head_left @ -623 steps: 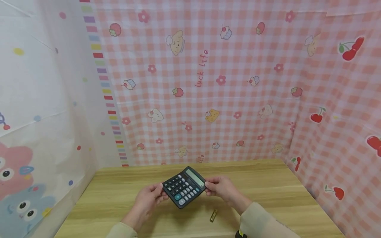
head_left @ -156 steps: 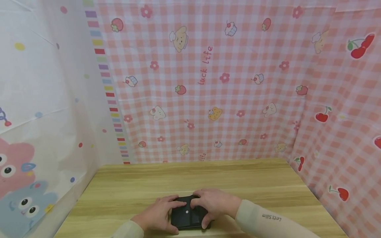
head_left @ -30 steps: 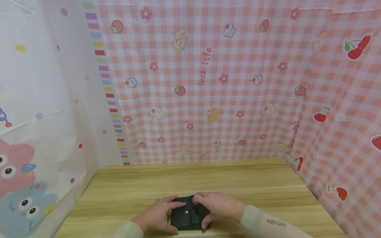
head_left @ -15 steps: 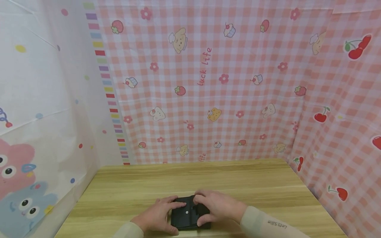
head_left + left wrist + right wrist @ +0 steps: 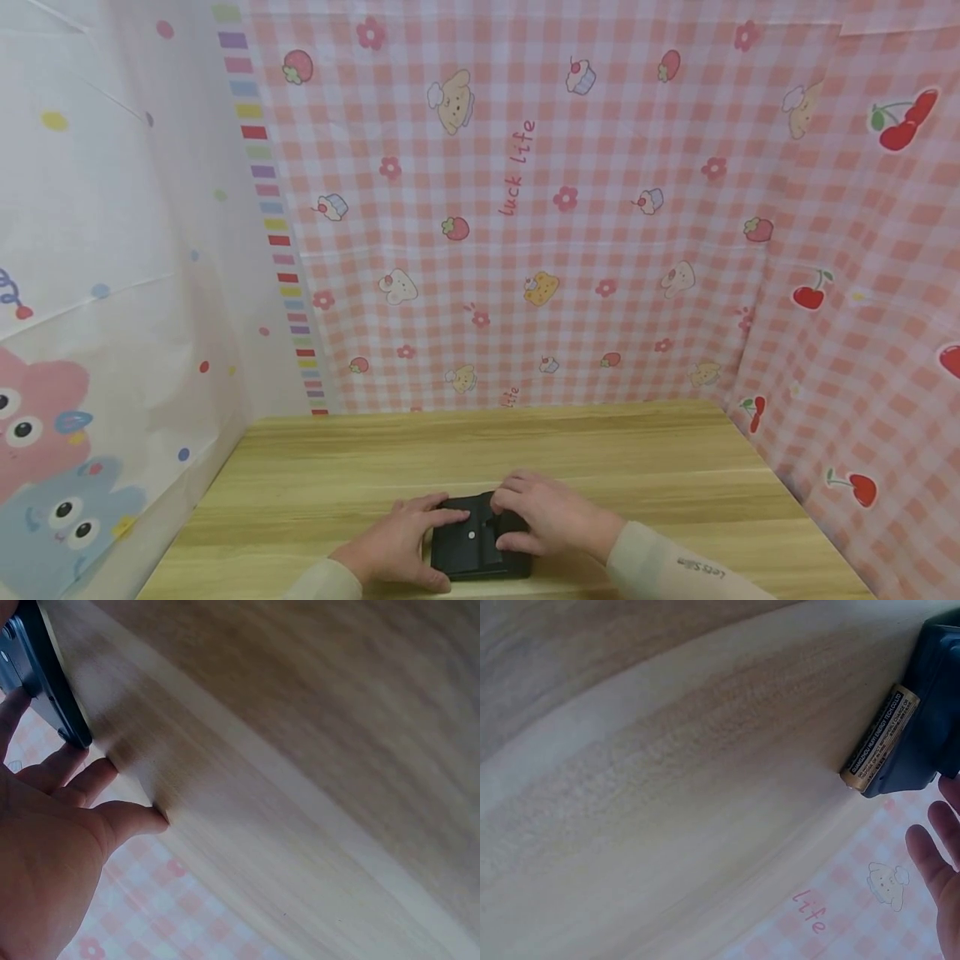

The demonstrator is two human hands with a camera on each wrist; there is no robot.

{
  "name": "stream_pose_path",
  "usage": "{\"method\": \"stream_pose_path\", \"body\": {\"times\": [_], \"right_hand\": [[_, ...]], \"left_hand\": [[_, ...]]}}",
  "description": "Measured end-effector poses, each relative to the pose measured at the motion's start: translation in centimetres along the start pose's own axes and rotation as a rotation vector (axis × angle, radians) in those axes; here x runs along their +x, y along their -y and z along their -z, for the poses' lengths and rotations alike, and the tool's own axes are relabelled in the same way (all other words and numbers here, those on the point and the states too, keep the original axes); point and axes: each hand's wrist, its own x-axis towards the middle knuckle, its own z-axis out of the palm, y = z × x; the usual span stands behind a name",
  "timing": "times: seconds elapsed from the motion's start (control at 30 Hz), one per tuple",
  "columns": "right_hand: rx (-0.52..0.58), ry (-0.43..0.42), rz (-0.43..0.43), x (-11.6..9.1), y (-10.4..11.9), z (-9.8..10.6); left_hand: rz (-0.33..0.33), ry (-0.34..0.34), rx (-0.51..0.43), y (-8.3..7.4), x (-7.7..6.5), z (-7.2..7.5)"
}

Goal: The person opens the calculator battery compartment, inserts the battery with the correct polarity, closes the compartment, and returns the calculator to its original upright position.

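While the left hand (image 5: 401, 542) grips the black calculator (image 5: 480, 560) midway between the counter's (image 5: 375, 450) side edges, the right hand (image 5: 553, 518) — whether pinching anything, I can't tell — should work gently, clear of the battery (image 5: 881, 739).

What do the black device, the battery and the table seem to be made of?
Black device: probably plastic, satin, from its smooth, dull sheen. Battery: likely metal, in glossy, lettered gold-and-black wrap. Table: wood or laminate, satin; the streaky grain could be printed.
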Motion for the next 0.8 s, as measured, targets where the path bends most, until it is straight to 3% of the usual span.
{"method": "stream_pose_path", "body": {"times": [0.8], "right_hand": [[0.049, 0.039, -0.061, 0.03, -0.12, -0.13]], "left_hand": [[0.006, 0.010, -0.008, -0.04, -0.02, 0.06]]}}
